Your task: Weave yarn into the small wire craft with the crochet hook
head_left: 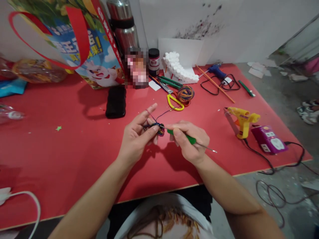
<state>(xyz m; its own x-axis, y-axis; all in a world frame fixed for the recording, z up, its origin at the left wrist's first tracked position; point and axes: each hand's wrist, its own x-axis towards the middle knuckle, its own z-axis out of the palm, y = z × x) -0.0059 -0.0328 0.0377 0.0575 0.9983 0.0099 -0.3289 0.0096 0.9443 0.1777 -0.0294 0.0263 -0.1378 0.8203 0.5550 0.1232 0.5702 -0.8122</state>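
Between the thumb and fingers of my left hand [139, 132] is a small dark multicoloured crochet piece [161, 131], partly covered by the fingers. A strand of yarn runs over my raised left index finger and back to a multicoloured yarn ball [185, 93]. My right hand [191, 137] is closed around the green handle of a crochet hook [191, 139]. The hook's front end meets the crochet piece, and a thin metal shaft sticks out behind the handle. Both hands are just above the red table [99, 159].
Beyond my hands lie yellow-handled scissors [175, 103], a black case [116, 102] and a white bumpy model [176, 68]. A yellow glue gun [241, 121] and purple power socket [269, 139] with cords are right. A gift bag [92, 49] and steel flask [124, 28] stand behind.
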